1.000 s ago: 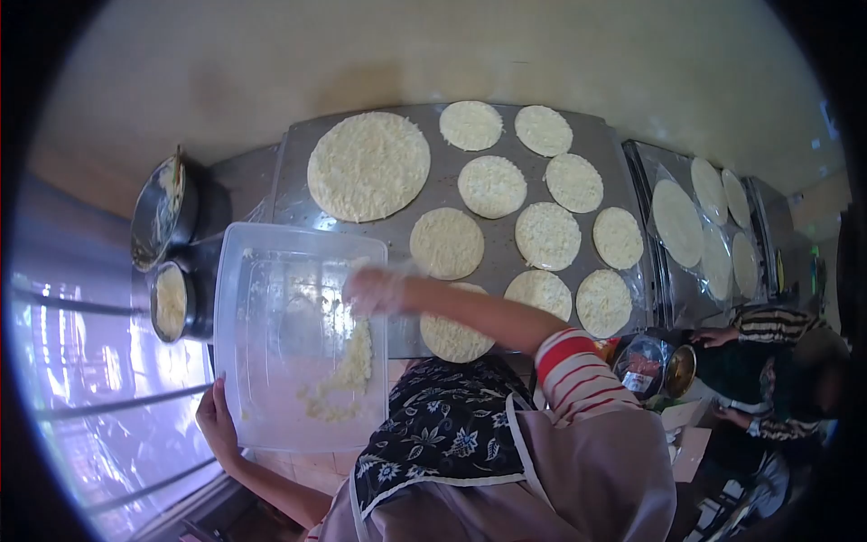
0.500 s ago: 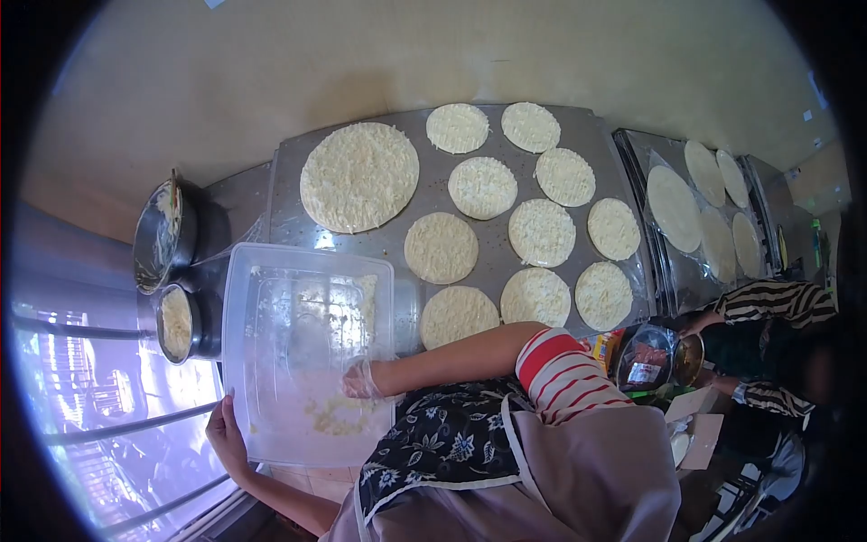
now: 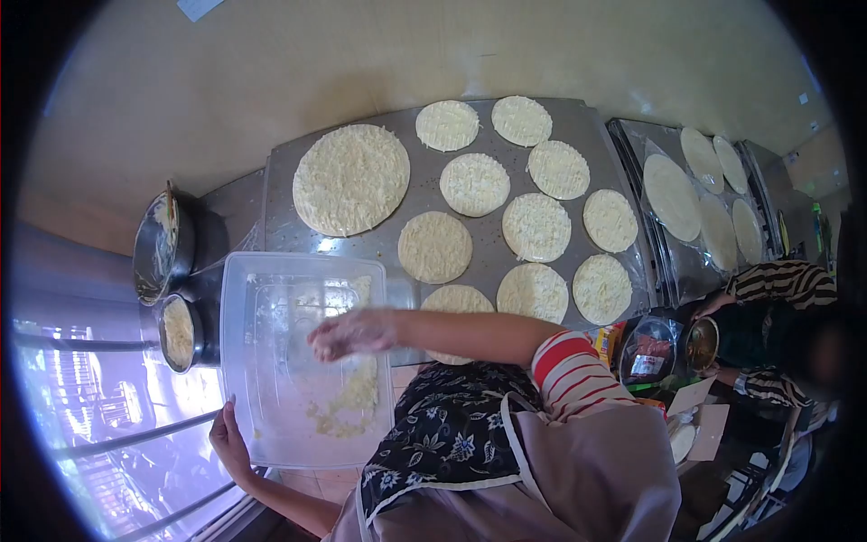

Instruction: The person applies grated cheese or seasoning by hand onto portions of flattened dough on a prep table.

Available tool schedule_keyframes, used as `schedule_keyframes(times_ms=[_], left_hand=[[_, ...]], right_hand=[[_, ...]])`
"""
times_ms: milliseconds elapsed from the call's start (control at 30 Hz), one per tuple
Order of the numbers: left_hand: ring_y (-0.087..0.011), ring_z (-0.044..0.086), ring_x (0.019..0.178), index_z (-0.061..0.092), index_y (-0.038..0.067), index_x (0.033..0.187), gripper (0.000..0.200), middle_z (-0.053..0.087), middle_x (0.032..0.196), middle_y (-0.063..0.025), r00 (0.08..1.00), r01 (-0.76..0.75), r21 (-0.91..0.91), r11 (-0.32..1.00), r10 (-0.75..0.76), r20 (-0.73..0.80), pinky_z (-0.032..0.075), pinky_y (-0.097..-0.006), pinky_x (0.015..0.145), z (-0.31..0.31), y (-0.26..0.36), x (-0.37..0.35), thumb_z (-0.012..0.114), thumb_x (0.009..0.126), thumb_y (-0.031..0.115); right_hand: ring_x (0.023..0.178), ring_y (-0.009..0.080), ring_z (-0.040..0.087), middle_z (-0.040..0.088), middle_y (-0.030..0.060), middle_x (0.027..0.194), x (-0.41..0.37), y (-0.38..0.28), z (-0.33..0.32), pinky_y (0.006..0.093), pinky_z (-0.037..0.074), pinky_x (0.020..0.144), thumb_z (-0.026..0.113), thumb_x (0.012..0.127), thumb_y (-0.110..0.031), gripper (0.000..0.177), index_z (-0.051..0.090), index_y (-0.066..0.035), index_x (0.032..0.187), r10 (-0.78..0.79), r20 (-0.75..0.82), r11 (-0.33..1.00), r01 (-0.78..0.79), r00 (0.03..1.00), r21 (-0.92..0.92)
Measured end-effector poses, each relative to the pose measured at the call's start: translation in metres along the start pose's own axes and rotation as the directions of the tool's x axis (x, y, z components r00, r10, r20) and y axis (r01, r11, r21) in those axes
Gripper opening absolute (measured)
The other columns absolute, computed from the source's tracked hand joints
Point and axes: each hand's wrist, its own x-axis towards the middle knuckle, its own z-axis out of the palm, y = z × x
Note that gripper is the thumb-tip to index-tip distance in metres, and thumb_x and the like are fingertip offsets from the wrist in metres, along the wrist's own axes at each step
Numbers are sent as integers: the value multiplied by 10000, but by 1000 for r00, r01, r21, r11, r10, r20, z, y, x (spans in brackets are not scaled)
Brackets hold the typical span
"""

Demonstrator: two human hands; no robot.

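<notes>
Up and toward the box's middle your gloved right hand [image 3: 348, 334] has come, from lower down by the scattered shreds a half second ago. Nearest you is your patterned apron panel [image 3: 452, 434]. Your left hand [image 3: 228, 438] is at the outer left rim of the clear plastic box [image 3: 257, 397], thumb raised against it; how far its fingers close beneath, you cannot tell from this view. Your right hand is over the inside of the box, fingers loosely curled and blurred, so whether it has hold of anything cannot be told. Pale shreds [image 3: 359, 393] lie along the box's right side, below and beside that hand. Left of the box stand a small pot [image 3: 179, 334] of pale food and a large bowl [image 3: 152, 253] with smears inside. Beyond the box, the metal tray [image 3: 312, 244] bears one large topped round [image 3: 350, 181] and ten smaller rounds [image 3: 537, 228]. Farther right, plain rounds [image 3: 673, 197] lie under clear film, and a co-worker's hands [image 3: 715, 303] are by a metal bowl [image 3: 702, 343].
</notes>
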Motion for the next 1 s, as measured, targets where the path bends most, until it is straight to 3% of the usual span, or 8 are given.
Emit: schedule_keyframes(times_ms=[133,167,233,300,500,767,867,1000], left_hand=[[-112,562,944,610,-21,1127,358,657,1040,-106,1000,28,5,1000,-28,-4,407,-260,883,-1,3,-3,496,950,268],[-112,562,944,610,-21,1127,358,657,1040,-106,1000,28,4,1000,-28,-5,407,-260,883,-1,1,-2,496,950,268],[-77,533,745,616,-13,1126,364,649,825,-31,999,-23,47,999,25,-40,427,-239,705,0,-6,-2,492,952,282],[-58,448,657,622,-4,1123,364,556,724,13,1000,7,52,999,-6,-30,360,-232,611,-1,1,-4,492,952,290],[-29,221,519,643,35,1111,351,282,578,86,1000,21,0,1000,-21,-24,154,-235,473,8,-3,-1,488,952,307],[-13,211,481,639,56,1124,351,232,548,101,998,64,51,997,-62,-26,135,-229,440,14,2,1,461,962,312],[-8,205,467,641,58,1121,351,226,536,104,998,51,75,996,-49,-30,128,-231,434,15,3,0,456,963,312],[-5,199,459,640,54,1119,363,217,523,106,998,64,60,996,-63,-24,125,-232,431,16,7,1,457,963,325]], right_hand=[[925,170,576,594,99,983,-62,-92,-38,291,451,918,671,806,-151,423,510,36,1150,-202,-114,979,197,973,-53],[873,173,606,611,119,975,-81,-112,-63,293,488,886,632,843,-175,428,487,28,1191,-345,-190,890,256,919,-378],[924,177,600,620,99,995,-133,-157,-85,298,473,888,641,838,-180,313,583,-10,1095,-457,-253,846,329,853,-419],[977,190,599,623,113,1071,-181,-192,-91,311,474,901,630,842,-150,339,573,13,1134,-599,-396,620,91,696,-779],[829,196,645,657,104,1002,-217,-249,-226,337,549,720,652,805,-96,226,658,-11,1014,-633,-654,621,-233,414,-748],[697,160,656,682,101,814,-198,-258,-238,291,520,615,683,685,-125,151,705,-71,825,-928,-202,-159,-821,314,-548],[676,185,662,684,111,839,-211,-262,-238,291,525,611,670,693,-120,133,700,-61,808,-847,-245,-179,-686,472,-705],[673,168,660,685,105,843,-219,-265,-229,291,530,608,674,694,-122,143,703,-63,821,-804,-448,108,-644,391,-757]])
